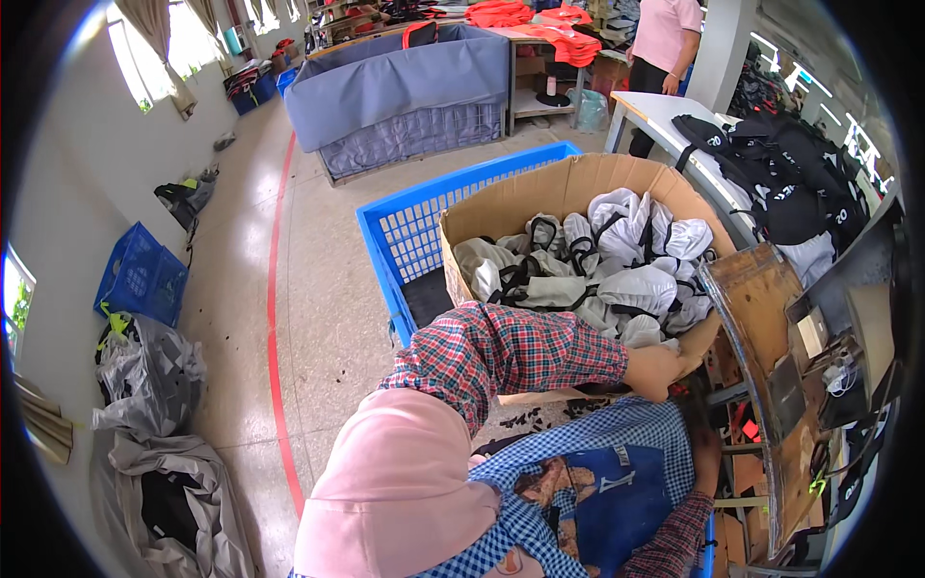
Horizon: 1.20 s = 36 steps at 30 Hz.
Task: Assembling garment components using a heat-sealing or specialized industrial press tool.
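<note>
My left hand (655, 372) reaches across to the right from a red and green plaid sleeve. It is beside the near right corner of a large cardboard box (573, 183), next to a bent flap, and its fingers do not show clearly. Off-white cloth pieces with black edging (636, 289) fill the box in a loose heap. Lower down, my right hand (708, 458) is in shadow beside a wooden-topped workbench (747, 299). What it touches cannot be made out. A blue checked apron (617, 491) with a blue front panel covers my lap.
A blue plastic crate (414, 231) borders the box. Black bags (780, 173) are piled on a white table (665, 116). A large bin draped in grey cloth (395, 91) is ahead. Beyond the red floor line are a blue crate (145, 275) and grey sacks (149, 376). A person (665, 39) stands behind.
</note>
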Available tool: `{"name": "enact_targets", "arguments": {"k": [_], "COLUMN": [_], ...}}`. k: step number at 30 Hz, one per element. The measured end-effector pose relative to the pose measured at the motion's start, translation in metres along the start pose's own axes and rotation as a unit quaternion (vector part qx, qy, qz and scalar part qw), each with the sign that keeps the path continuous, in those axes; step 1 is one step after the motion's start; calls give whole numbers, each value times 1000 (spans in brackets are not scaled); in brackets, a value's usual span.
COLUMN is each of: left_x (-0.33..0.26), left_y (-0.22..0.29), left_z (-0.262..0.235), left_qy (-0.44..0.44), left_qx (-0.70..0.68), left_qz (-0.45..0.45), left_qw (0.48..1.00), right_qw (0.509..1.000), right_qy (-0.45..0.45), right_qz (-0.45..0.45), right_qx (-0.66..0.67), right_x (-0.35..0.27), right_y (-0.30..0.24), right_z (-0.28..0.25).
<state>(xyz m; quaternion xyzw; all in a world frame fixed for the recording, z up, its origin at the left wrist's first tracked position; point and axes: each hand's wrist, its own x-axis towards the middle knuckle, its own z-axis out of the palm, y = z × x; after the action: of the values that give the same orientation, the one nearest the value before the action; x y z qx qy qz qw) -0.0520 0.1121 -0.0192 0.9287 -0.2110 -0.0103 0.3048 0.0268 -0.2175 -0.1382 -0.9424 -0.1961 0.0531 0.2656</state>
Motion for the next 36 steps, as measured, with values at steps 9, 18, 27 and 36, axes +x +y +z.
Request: {"name": "enact_targets", "arguments": {"k": [9, 18, 27, 36], "left_x": [2, 4, 2, 4], "left_y": [0, -7, -2, -6], "left_z": [2, 10, 2, 8], "left_qy": [-1, 7, 3, 3], "left_qx": [8, 13, 1, 5], "left_qz": [-15, -3, -3, -3], "left_qw": [1000, 1000, 1000, 1000], "right_qw": [999, 999, 999, 998], "right_qy": [-27, -25, -26, -42], "right_qz": [11, 5, 12, 31], "right_qx": [29, 27, 31, 33], "right_x": [-5, -7, -3, -5], "right_y": [-18, -23, -19, -17], "right_z": [-10, -12, -11, -12]}}
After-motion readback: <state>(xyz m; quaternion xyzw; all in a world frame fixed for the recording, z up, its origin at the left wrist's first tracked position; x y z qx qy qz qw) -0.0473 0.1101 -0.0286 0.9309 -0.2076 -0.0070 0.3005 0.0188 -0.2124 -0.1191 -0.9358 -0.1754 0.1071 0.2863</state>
